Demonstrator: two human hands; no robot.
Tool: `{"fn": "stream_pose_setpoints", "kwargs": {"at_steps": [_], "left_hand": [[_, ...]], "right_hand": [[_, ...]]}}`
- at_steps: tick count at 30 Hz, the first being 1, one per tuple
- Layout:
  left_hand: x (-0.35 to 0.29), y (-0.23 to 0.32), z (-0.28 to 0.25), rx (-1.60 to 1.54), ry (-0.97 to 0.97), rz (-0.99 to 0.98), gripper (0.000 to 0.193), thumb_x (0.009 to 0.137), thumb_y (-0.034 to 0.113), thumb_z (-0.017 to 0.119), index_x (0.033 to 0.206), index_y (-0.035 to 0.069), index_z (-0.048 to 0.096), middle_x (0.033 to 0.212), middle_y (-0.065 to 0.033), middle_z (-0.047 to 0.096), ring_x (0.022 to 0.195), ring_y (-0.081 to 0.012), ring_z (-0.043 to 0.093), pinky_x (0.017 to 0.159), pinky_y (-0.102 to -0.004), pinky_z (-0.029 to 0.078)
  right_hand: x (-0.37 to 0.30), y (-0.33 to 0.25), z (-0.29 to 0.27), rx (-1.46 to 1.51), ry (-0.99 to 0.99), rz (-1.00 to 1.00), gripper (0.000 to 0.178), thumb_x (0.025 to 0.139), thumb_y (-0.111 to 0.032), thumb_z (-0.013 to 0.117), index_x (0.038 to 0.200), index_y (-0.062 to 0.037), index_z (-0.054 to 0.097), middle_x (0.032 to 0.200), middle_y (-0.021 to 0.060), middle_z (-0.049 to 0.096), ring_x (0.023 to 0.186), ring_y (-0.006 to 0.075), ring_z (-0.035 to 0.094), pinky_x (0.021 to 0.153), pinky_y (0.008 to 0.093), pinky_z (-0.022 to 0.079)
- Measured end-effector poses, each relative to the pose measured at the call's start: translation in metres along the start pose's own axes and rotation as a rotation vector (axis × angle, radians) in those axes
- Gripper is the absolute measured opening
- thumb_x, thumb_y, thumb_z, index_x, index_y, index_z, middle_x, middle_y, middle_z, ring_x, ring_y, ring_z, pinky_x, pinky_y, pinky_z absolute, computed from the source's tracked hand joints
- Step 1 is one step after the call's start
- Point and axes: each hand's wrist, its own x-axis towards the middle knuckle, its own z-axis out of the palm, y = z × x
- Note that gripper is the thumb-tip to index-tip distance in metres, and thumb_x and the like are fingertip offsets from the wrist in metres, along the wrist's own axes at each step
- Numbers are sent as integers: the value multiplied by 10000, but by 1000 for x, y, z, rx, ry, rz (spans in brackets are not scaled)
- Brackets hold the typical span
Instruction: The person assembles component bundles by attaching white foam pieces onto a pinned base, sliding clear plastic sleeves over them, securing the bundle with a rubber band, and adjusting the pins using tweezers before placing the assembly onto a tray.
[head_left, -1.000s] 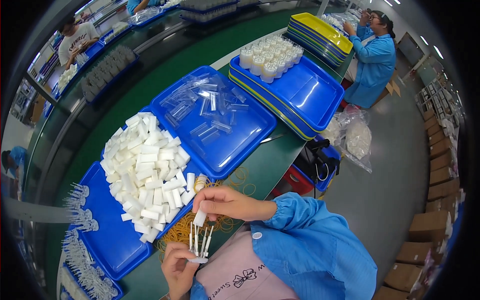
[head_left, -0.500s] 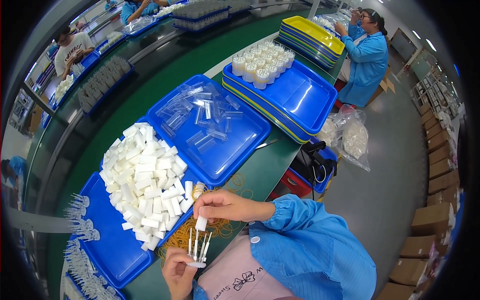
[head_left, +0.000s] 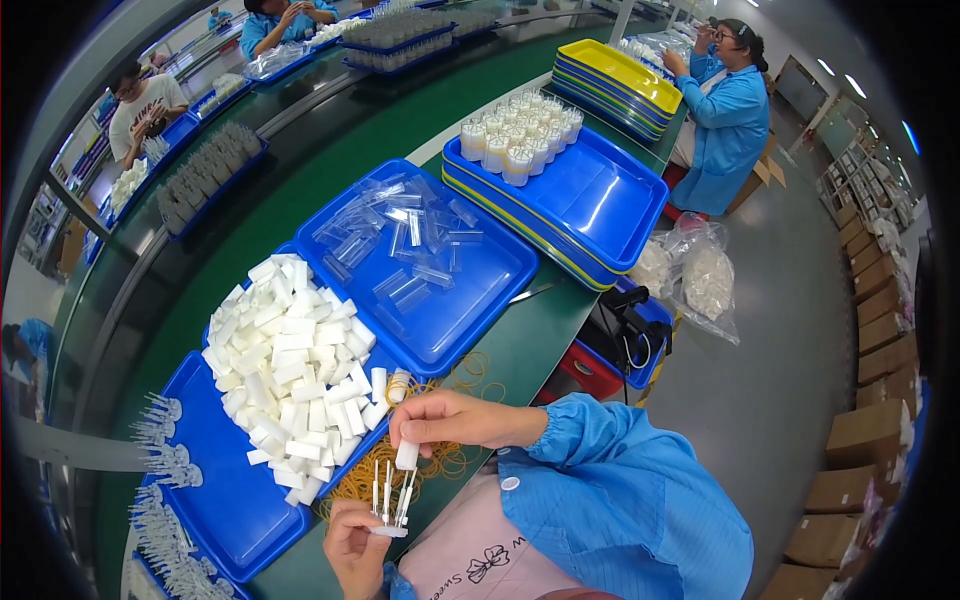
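Low in the picture, my left hand (head_left: 356,548) is closed on the disc of a white pronged base (head_left: 388,531), whose thin prongs point up. Above it, my right hand (head_left: 455,418) pinches a white foam block (head_left: 407,456). The block's lower end is at the tip of the right-hand prongs; whether a prong has entered it I cannot make out. Left of my hands, a heap of similar white blocks (head_left: 290,365) lies on a blue tray. Yellow rubber bands (head_left: 445,462) are spread on the table around my right hand, some looped round a small white bundle (head_left: 398,386).
Clear plastic pieces (head_left: 410,230) lie in a blue tray (head_left: 480,275) farther off. Stacked trays (head_left: 620,215) hold white-yellow assemblies (head_left: 525,135) at the far right. More pronged bases (head_left: 170,530) stand at the left edge. A co-worker in blue (head_left: 735,130) sits beyond the stacks.
My right hand has brought the foam block slightly down and to the right, from over the middle prong toward the right-hand prongs. My left hand keeps its hold on the base.
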Motion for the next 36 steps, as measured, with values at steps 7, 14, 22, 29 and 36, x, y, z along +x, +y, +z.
{"fn": "stream_pose_setpoints", "kwargs": {"at_steps": [7,14,22,29,36], "left_hand": [[-2,19,4,112,-67,-44,104,800,-44,592,838,33,534,947,-73,497,862,-161,506,770,-272,425],[-1,23,10,130,-82,-74,116,782,-44,599,837,32,531,939,-58,486,833,-142,487,739,-251,409],[-2,15,9,110,-84,-106,119,782,-68,584,849,25,551,943,-51,473,833,-132,495,728,-236,412],[-9,-9,-2,356,-71,62,170,758,-32,633,907,26,576,933,-62,475,809,-140,518,730,-240,438],[-15,-20,-7,473,-39,279,209,683,-36,697,842,9,570,886,-65,484,771,-134,502,679,-230,406]], "right_hand": [[0,1,3,-47,80,-28,267,953,-294,473,973,-42,559,872,2,528,735,57,447,650,196,389],[-1,-1,4,-25,59,-21,263,957,-288,466,976,-42,558,864,0,522,739,60,448,654,194,387],[-5,-1,9,-302,-1,-102,281,958,-262,459,1020,-23,591,882,29,538,768,97,492,679,230,409],[-11,-12,10,-414,-54,-162,162,886,-149,574,969,-17,616,892,48,598,818,115,549,714,263,433],[-7,-5,20,-353,-171,-120,160,851,-149,618,958,-31,626,892,60,624,860,152,578,756,289,439]]}}
